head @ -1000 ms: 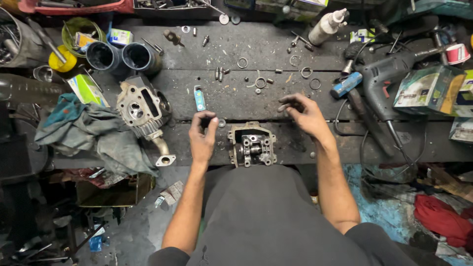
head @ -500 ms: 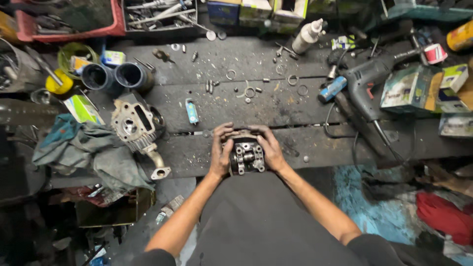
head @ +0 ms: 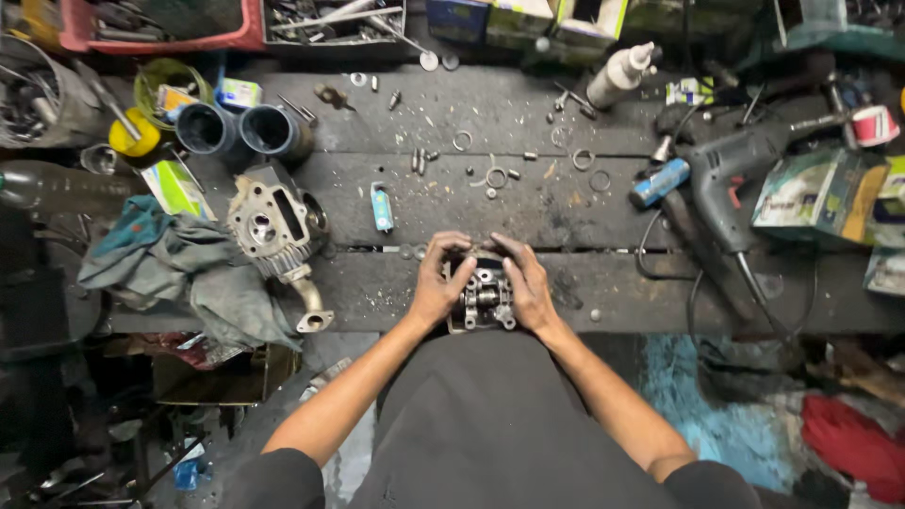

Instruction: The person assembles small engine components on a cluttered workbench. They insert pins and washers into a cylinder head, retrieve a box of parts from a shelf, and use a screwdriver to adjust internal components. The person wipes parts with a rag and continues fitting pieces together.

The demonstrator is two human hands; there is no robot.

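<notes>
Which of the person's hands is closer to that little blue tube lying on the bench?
Left. The left hand sits just below-right of the blue tube; the right hand is farther, across the engine part.

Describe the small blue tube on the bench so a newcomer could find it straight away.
Start at the dark wooden workbench. Just beyond the left hand lies a small light-blue tube, alone on the middle plank. Unlike the scattered metal rings and bolts, it is plastic-looking and coloured.

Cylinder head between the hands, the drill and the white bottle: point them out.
Cylinder head (head: 483, 298), head view, centre valve area.
Drill (head: 731, 174), head view, body.
White bottle (head: 615, 77), head view, side of body.
</notes>
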